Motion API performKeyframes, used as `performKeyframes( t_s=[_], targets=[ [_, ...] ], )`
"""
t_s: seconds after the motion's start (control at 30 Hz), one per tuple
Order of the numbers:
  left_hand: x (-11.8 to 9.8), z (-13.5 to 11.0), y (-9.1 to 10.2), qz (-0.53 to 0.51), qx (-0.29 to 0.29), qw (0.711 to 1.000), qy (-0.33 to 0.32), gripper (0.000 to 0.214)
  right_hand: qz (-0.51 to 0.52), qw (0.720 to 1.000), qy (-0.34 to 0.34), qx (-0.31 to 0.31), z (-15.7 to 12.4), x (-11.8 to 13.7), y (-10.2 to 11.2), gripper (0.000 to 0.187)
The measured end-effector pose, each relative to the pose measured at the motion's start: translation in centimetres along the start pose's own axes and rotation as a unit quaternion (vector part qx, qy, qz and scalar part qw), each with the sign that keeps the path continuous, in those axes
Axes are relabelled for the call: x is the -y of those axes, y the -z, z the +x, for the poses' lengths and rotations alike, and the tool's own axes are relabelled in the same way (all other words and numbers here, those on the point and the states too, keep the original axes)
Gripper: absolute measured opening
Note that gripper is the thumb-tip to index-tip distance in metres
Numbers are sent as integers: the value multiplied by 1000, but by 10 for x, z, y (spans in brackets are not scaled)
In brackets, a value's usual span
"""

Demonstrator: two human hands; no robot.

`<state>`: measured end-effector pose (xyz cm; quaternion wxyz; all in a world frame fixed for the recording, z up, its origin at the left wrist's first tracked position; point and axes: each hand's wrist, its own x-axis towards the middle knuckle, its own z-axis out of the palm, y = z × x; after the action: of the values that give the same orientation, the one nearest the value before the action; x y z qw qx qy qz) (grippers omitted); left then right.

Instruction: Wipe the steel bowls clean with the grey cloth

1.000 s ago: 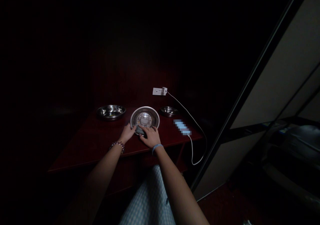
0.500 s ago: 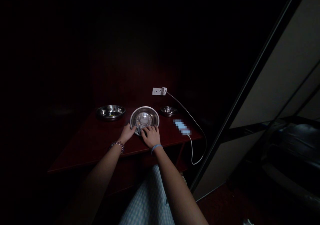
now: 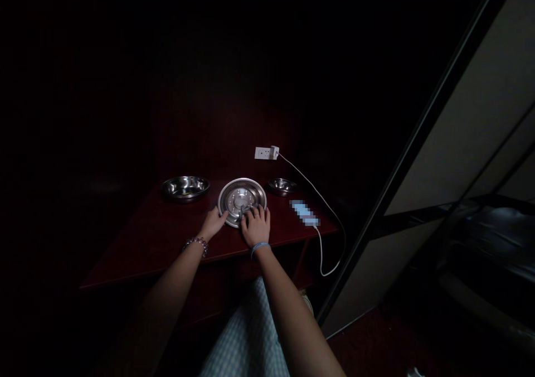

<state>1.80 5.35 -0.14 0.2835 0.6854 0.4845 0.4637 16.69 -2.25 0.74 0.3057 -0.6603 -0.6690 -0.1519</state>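
A round steel plate lies on the dark red table in front of me. My left hand grips the plate's near left rim, fingers curled over the edge. My right hand presses a small grey cloth onto the plate's near right part, fingers bent over it. Most of the cloth is hidden under the fingers.
A steel bowl sits left of the plate and a smaller steel bowl right of it. A white power strip with a cable leads to a phone. A dark sliding door frame stands to the right.
My right hand with the cloth has slid from the plate's near left edge to its near right side. The left hand has stayed on the rim.
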Motion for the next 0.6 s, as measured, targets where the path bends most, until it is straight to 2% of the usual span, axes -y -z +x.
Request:
performKeyframes(
  t_s=[0.4, 0.6],
  targets=[
    [2, 1, -1, 13, 24, 1000, 7, 33, -11, 1000, 2, 11, 0, -3, -6, 31],
    [2, 1, -1, 4, 5, 1000, 8, 30, 11, 999, 19, 43, 0, -2, -2, 30]
  ],
)
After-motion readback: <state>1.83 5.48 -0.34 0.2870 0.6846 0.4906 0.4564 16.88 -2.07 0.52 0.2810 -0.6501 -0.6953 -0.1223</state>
